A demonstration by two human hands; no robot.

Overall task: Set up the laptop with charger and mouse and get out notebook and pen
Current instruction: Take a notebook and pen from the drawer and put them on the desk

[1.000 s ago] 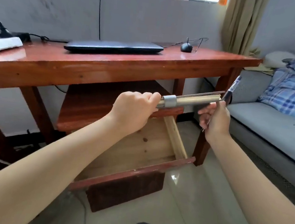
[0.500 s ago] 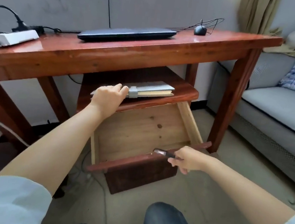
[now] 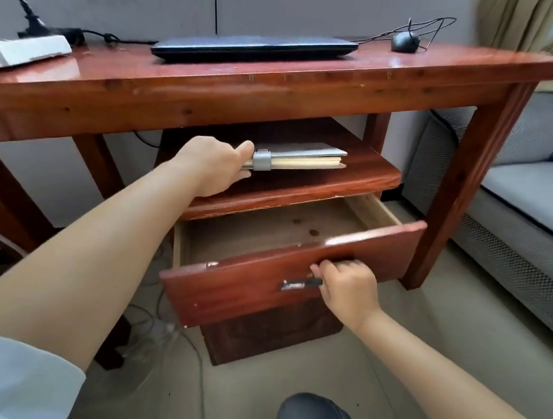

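Notebook (image 3: pixel 299 159) sits on the cabinet shelf (image 3: pixel 305 186) under the desk, grey cover, elastic clasp at its near end. Left hand (image 3: pixel 211 164) is on that end, fingers wrapped around the notebook edge. Right hand (image 3: pixel 345 291) is at the drawer front (image 3: pixel 260 276), fingers curled closed around a pen (image 3: pixel 301 283) that lies across the wood. Can't tell if the fingers also press the drawer.

Head view, only one: drawer is pulled out, tilted, bare wood inside, blocks nothing on the shelf. One closed laptop (image 3: pixel 255 47) on the red wooden desk (image 3: pixel 213 88), one wired mouse (image 3: pixel 405 42) near the back right with its cable looped behind. One white power strip (image 3: pixel 21 49) at the left end, black plug and cord in it. Loose cables on the tiled floor (image 3: pixel 425 347) under the cabinet. Grey sofa (image 3: pixel 525 217) right of the desk leg, plaid fabric on it. Grey wall behind, curtain top right. Knee in jeans at bottom.
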